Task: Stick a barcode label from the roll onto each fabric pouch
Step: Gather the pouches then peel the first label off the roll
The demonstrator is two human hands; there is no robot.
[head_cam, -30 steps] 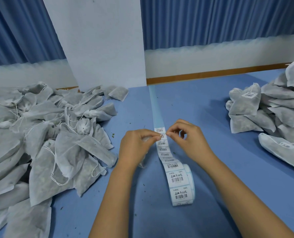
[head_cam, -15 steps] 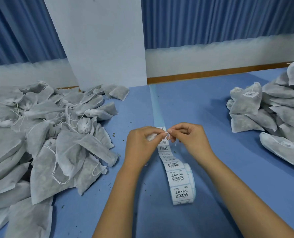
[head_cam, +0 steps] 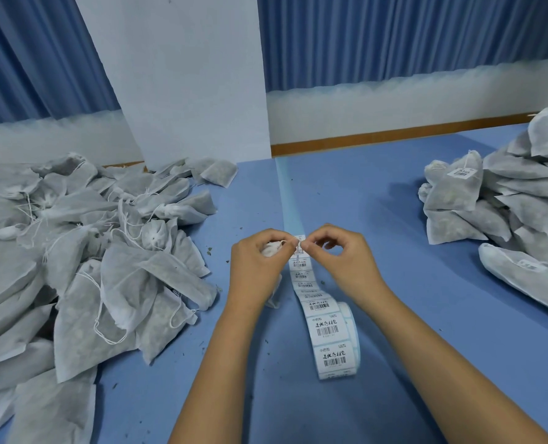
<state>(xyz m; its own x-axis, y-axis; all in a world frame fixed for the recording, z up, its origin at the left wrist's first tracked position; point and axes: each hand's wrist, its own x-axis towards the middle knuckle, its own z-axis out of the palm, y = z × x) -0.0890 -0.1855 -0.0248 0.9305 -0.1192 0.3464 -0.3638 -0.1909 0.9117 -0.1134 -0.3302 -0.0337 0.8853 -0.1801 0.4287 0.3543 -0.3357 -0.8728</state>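
Observation:
My left hand point(head_cam: 256, 267) grips a small white fabric pouch point(head_cam: 271, 249), bunched in the fist just left of the label strip. My right hand point(head_cam: 340, 261) pinches the pouch's thin drawstring point(head_cam: 290, 241) with thumb and forefinger. The fingertips of both hands meet right over the topmost barcode label. The label roll point(head_cam: 349, 328) stands on the blue table point(head_cam: 378, 213) below my hands. Its strip of barcode labels point(head_cam: 325, 330) runs up to my fingers, and bare backing paper point(head_cam: 287, 193) lies beyond them.
A large heap of unlabelled grey-white pouches point(head_cam: 106, 251) with loose strings covers the table's left side. Labelled pouches point(head_cam: 506, 203) are stacked at the right, with one point(head_cam: 522, 270) lying in front. A white panel point(head_cam: 186, 75) stands at the back.
My hands rose slightly from the strip's top label and drew together. The pouch's string, first looped between them, is now pulled tighter between my fingertips. The roll has not moved.

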